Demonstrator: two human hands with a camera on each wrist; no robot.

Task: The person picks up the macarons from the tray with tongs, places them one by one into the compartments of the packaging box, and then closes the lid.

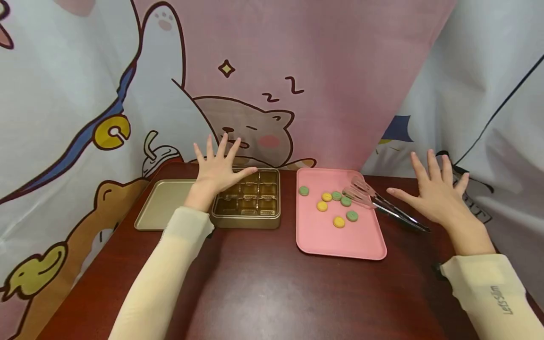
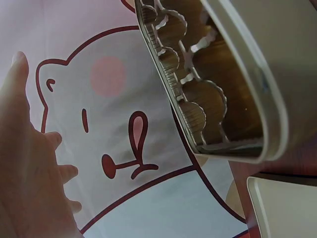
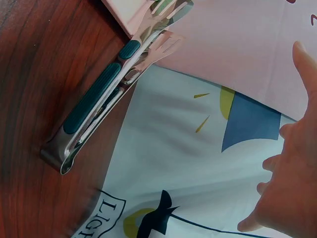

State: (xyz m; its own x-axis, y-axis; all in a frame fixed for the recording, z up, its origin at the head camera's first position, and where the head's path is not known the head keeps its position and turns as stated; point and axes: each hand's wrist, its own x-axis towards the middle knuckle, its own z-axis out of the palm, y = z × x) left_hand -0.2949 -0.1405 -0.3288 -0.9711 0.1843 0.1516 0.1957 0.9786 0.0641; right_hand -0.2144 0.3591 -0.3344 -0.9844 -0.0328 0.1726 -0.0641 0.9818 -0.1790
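Observation:
My left hand (image 1: 217,170) is raised with its fingers spread, over the left part of a gold tin (image 1: 246,222). A clear tray with several compartments (image 2: 190,74) sits inside the tin. My right hand (image 1: 439,198) is also raised with fingers spread, to the right of a pair of tongs (image 1: 399,215). The tongs have clear pink tips that rest on the right side of a pink tray (image 1: 323,241). On that tray lie several green cookies (image 1: 352,216) and 3 yellow cookies (image 1: 338,222). Neither hand holds anything.
A flat gold lid (image 1: 159,205) lies left of the tin, partly behind the left hand and sleeve. Everything stands on a dark reddish wooden table (image 1: 259,283). A printed cartoon curtain (image 1: 331,85) hangs close along the table's back and sides.

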